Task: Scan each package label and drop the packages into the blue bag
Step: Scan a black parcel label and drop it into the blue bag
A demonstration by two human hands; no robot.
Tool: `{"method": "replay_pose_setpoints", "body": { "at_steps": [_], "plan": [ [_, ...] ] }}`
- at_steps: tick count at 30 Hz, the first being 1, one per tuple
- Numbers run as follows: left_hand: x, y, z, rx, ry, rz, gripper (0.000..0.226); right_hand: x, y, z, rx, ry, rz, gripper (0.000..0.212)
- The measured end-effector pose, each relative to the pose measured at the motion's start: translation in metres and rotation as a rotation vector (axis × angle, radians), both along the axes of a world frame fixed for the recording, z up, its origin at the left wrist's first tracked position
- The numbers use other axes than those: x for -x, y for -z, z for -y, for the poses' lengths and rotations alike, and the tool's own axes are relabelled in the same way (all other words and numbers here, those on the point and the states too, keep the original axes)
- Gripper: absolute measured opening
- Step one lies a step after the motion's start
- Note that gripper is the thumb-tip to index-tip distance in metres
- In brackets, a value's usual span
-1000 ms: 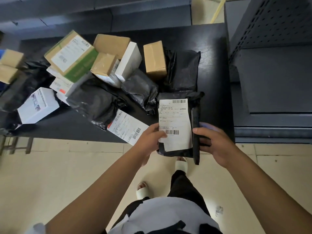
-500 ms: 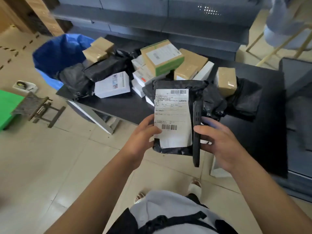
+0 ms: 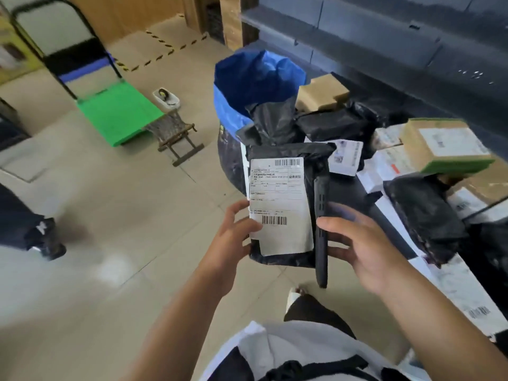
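My left hand (image 3: pixel 237 231) grips the lower left edge of a black poly-bag package (image 3: pixel 286 158) with a white barcode label (image 3: pixel 280 204) facing me. Beside it, my right hand (image 3: pixel 360 248) holds a black handheld scanner (image 3: pixel 321 226) upright against the package's right edge. The open blue bag (image 3: pixel 255 78) stands on the floor straight beyond the package, at the end of the black table (image 3: pixel 349 191). More black bags (image 3: pixel 423 215) and cardboard boxes (image 3: pixel 321 92) lie piled on the table to the right.
A green platform trolley (image 3: pixel 118 114) and a small folding stool (image 3: pixel 176 133) stand on the tiled floor to the left. Another person's dark leg and shoe (image 3: pixel 33 229) are at the far left. Dark metal shelving (image 3: pixel 384 31) runs behind the table.
The view has swung left, and I have carried the package and scanner from over the table toward the blue bag, now directly behind the package. Both grips are unchanged.
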State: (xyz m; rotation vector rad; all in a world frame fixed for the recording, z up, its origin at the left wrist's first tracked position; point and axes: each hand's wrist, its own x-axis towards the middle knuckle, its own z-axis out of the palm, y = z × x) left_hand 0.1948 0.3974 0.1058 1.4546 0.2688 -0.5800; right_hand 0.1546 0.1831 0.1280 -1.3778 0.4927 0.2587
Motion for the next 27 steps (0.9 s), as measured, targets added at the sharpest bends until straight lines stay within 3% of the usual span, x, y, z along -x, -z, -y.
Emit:
{"method": "replay_pose_setpoints", "body": {
  "at_steps": [3,16,27],
  "plan": [
    [-0.026,0.012,-0.020,0.037,-0.091,-0.046,0.038,-0.044,0.008,-0.018,0.006,-0.069,-0.030,0.024],
    [-0.253,-0.007,-0.044,-0.143,-0.258,-0.022,0.035,-0.301,0.023,-0.044,-0.110,-0.243,-0.021,0.024],
    [-0.391,0.001,-0.023,-0.239,-0.225,0.006,0.021,-0.410,0.036,-0.021,-0.207,-0.149,-0.046,0.024]
  ]
}}
